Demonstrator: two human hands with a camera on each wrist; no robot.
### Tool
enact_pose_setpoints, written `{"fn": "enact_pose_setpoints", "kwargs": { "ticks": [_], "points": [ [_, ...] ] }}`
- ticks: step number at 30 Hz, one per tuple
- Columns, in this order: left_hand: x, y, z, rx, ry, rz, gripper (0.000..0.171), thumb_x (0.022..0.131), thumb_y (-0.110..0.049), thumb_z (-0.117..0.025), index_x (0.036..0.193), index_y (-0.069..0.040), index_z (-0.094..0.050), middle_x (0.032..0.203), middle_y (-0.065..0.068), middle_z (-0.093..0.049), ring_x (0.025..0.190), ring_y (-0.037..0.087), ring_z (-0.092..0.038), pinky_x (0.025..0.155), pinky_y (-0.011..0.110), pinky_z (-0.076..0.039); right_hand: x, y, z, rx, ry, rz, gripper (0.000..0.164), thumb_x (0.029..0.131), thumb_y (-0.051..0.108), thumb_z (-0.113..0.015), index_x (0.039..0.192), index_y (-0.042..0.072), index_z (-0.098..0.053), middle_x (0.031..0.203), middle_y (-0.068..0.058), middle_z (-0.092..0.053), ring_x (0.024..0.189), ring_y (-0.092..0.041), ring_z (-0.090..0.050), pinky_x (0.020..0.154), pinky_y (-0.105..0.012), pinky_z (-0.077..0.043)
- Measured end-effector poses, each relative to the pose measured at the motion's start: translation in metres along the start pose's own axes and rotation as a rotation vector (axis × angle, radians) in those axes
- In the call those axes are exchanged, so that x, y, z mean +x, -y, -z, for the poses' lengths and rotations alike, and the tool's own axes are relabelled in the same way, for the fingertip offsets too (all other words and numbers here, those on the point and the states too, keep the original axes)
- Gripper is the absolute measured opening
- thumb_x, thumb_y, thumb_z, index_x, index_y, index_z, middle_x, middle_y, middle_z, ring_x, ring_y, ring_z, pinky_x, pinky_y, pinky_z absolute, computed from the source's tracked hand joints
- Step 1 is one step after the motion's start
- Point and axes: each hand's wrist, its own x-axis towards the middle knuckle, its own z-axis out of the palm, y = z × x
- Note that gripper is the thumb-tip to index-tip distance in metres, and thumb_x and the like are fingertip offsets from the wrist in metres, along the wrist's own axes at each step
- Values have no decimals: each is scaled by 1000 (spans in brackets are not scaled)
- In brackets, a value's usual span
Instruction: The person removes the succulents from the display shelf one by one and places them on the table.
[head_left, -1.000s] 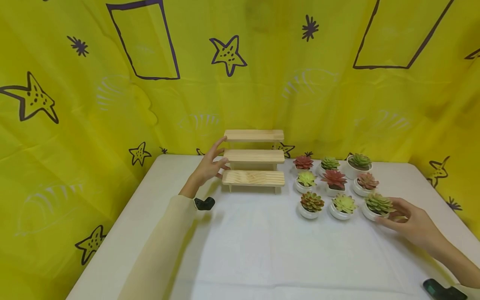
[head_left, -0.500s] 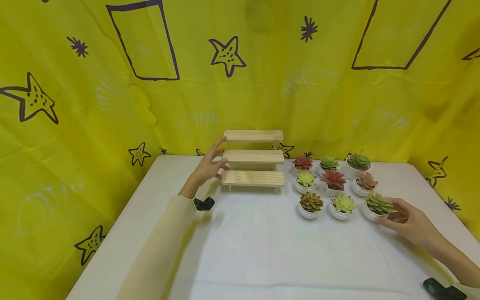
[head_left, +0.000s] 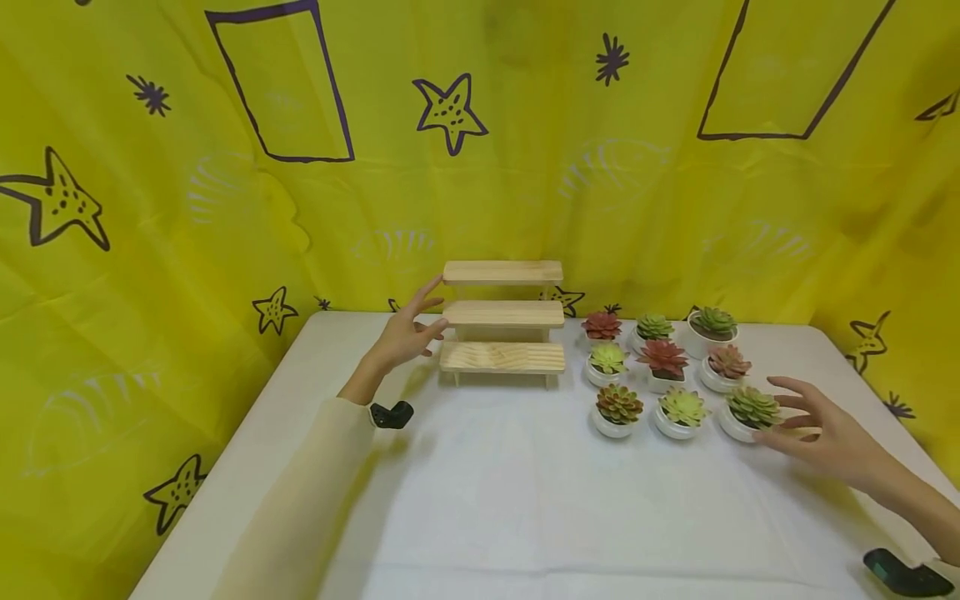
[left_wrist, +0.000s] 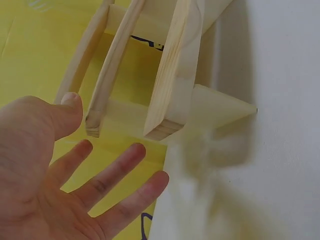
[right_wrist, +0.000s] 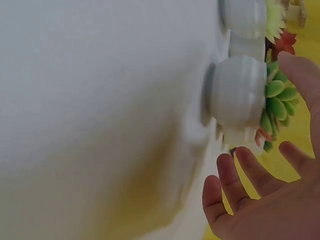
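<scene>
A three-tier wooden stand (head_left: 502,357) stands at the back middle of the table. My left hand (head_left: 400,340) is beside its left end, fingers spread. In the left wrist view, a small gap shows between the fingertips (left_wrist: 159,181) and the board ends. At the front right of a group of potted succulents is a green one (head_left: 752,407) in a round white pot (right_wrist: 239,92). My right hand (head_left: 832,433) is just right of it, with fingers spread and thumb near the pot. The right wrist view shows the fingers (right_wrist: 227,172) apart from the pot.
Several other potted succulents stand in rows right of the stand, among them a red one (head_left: 663,357) and a yellow-green one (head_left: 683,407). Behind the white table (head_left: 480,500) hangs a yellow patterned curtain (head_left: 360,192). Dark straps (head_left: 392,415) sit at the wrists.
My left hand has moved slightly left, away from the stand. The right hand's fingers have spread and come off the green succulent's pot. Stand and pots stay in place.
</scene>
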Motion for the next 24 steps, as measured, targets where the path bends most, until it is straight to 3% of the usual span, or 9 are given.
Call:
{"fn": "enact_pose_setpoints", "kwargs": {
  "ticks": [7, 10, 17, 21, 24],
  "points": [
    [-11, -3, 10, 83, -23, -38, 74, 105, -16, -61, 165, -31, -20, 159, 16, -42, 105, 48, -68, 67, 48, -61, 3, 10, 9, -57, -69, 95, 88, 89, 13, -82, 159, 9, -29, 132, -25, -56, 95, 17, -47, 66, -21, -49],
    [-14, -4, 12, 90, -26, -47, 74, 105, -15, -61, 165, -29, -20, 158, 16, -43, 105, 49, -68, 68, 51, -61, 4, 14, 10, -70, -82, 102, 90, 88, 15, -83, 159, 7, -28, 132, -28, -55, 94, 18, -45, 66, -21, -47],
    [-17, -6, 11, 93, -19, -38, 74, 105, -16, -61, 165, -34, -21, 158, 15, -43, 105, 48, -68, 66, 43, -62, 3, 17, 11, -75, -100, 127, 88, 88, 13, -83, 158, 7, -31, 132, -31, -54, 94, 15, -48, 66, -21, -46],
    [-22, -4, 10, 104, -23, -52, 73, 105, -17, -61, 165, -32, -21, 158, 17, -43, 106, 48, -68, 68, 48, -62, 3, 21, 9, -105, -101, 133, 87, 88, 14, -83, 157, 3, -31, 133, -33, -52, 101, -25, -64, 68, -28, -46],
    [-25, -1, 9, 168, -46, -95, 72, 105, -19, -62, 165, -25, -22, 158, 20, -43, 110, 48, -67, 78, 55, -60, 4, 28, 8, -128, -104, 153, 86, 88, 16, -83, 156, 1, -32, 137, -36, -49, 105, -56, -56, 69, -49, -52]
  ]
}}
